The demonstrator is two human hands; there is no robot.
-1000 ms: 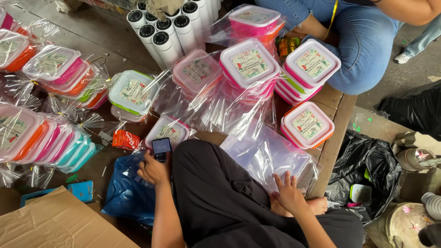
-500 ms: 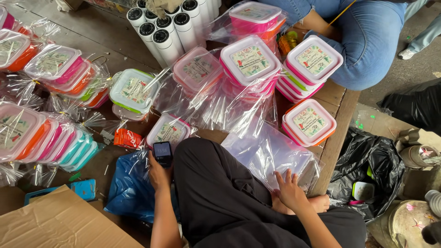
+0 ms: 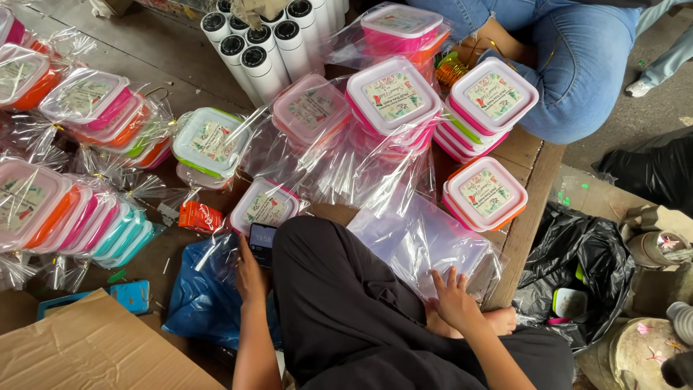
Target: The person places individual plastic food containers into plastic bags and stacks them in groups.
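Wooden platform is carrying wrapped lunch boxes [image 3: 393, 97]; our knee is hiding part of it. Left hand [image 3: 250, 278] is gripping a phone [image 3: 262, 242]; right hand [image 3: 455, 300] is pressing spread fingers [image 3: 451, 276] on clear bags [image 3: 426, 242].

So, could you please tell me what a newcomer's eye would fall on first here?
Probably the stacks of square lidded containers in pink, orange and green, many wrapped in clear cellophane, across the top and left. Next, the pile of clear plastic bags under the right hand at centre, and the phone in the left hand.
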